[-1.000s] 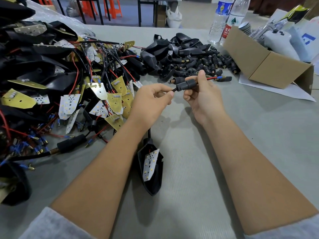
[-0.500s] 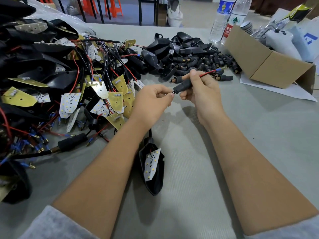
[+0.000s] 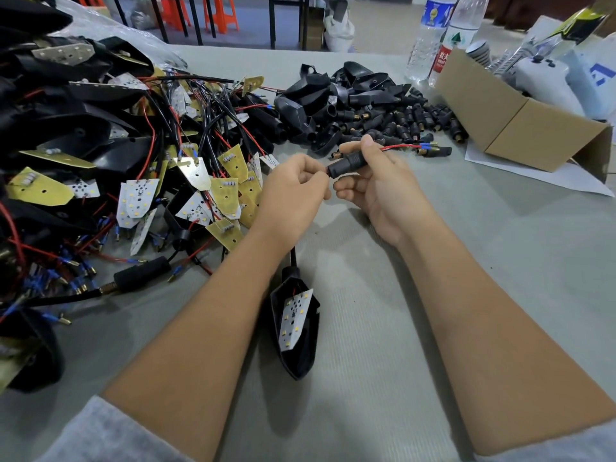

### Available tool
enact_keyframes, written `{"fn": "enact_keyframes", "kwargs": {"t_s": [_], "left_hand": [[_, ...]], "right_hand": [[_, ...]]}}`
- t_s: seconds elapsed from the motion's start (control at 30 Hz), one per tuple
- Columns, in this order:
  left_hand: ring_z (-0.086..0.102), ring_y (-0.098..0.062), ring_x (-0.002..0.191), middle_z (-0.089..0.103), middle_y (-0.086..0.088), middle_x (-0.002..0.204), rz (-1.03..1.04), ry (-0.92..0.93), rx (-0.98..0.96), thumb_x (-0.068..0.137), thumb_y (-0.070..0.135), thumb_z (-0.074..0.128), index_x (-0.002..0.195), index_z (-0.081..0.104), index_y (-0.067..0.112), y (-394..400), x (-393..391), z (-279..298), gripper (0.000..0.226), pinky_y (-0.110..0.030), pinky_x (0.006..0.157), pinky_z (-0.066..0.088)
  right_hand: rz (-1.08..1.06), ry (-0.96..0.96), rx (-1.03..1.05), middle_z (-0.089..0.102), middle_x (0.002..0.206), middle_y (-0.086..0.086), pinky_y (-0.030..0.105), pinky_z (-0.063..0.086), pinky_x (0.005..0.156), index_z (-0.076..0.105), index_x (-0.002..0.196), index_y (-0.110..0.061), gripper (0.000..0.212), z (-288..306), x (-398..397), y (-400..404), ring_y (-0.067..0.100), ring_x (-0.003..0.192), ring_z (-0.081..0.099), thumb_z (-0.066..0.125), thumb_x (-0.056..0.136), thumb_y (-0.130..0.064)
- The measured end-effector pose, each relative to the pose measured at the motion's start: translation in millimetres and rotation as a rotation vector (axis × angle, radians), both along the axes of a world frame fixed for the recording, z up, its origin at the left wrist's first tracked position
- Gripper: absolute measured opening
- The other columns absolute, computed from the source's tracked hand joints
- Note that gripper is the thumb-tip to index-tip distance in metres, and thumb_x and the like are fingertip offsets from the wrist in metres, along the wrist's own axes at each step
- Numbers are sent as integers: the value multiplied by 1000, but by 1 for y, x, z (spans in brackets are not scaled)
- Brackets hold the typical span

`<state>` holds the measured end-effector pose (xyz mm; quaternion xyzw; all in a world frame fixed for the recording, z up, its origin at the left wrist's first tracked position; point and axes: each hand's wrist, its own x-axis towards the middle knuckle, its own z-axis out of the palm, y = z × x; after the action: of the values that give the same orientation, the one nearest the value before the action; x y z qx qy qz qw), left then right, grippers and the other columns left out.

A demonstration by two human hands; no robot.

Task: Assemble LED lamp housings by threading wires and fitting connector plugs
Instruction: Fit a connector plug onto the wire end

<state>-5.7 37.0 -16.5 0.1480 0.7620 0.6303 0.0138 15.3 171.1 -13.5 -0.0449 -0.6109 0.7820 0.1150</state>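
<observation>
The black connector plug sits above the table, between the person's two hands, held roughly level. The right hand grips its barrel, thumb over the top and fingers curled beneath. A red wire with a blue-sleeved terminal at its tip comes out past the right thumb, so the lead appears to be threaded through the plug already. The left hand has its fingers bunched and pinching at the plug's near end, where the black cable enters; the exact contact is hidden behind the knuckles. That cable runs down under the left wrist to the lamp housing, which lies on the table between the forearms with its white LED board facing up.

The plug looks like a small, light piece of moulded plastic or rubber, stiff enough to take a firm grip round the barrel. The wires are thin and floppy, probably best held close to the plug mouth so they do not buckle, and the crimped terminal likely should not be bent. The housing, being light, may drag along if the cable is pulled.

Further out, a tangle of wired LED boards lies to the left, loose plugs and empty shells behind, and a cardboard box to the right.
</observation>
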Motion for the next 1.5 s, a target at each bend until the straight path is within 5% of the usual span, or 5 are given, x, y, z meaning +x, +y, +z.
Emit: {"fn": "enact_keyframes", "kwargs": {"t_s": [0.33, 0.63, 1.17, 1.37, 1.5], "left_hand": [[56, -2, 53, 72, 9, 72, -104, 4, 34, 98, 12, 54, 120, 51, 26, -3, -1, -1, 27, -17, 50, 46], [51, -5, 51, 62, 8, 58, -155, -77, -54, 98, 20, 52, 89, 67, 20, -2, -4, -2, 17, -16, 48, 41], [56, -1, 53, 67, 8, 63, -150, -54, -90, 95, 21, 59, 85, 69, 16, -1, -3, -2, 15, -12, 52, 45], [57, -1, 53, 66, 7, 61, -173, -11, -100, 95, 16, 61, 79, 68, 21, -2, -4, -3, 18, -16, 62, 52], [56, -4, 55, 66, 5, 60, -177, -39, -53, 94, 21, 63, 80, 71, 18, -1, -2, 0, 17, -19, 63, 51]], "right_hand": [[9, 17, -26, 66, 77, 8, 23, 52, 65, 62, 93, -10, 32, 0, 1, 4, 11, 59, 57, 43, 104, -34], [-125, -35, -300, 64, 68, 4, 23, 52, 59, 59, 90, -13, 28, 1, -2, 7, 11, 54, 58, 41, 105, -30], [-279, 4, -275, 54, 59, -2, 21, 49, 57, 54, 77, -14, 20, 0, -3, 7, 9, 52, 52, 61, 96, -11], [-129, 14, 128, 63, 69, 3, 23, 47, 56, 63, 88, -12, 7, -4, -3, -2, 11, 52, 52, 61, 95, -14], [-139, 13, -44, 60, 57, -4, 20, 48, 53, 60, 82, -14, 13, -2, -3, 2, 7, 48, 52, 62, 94, -13]]}}
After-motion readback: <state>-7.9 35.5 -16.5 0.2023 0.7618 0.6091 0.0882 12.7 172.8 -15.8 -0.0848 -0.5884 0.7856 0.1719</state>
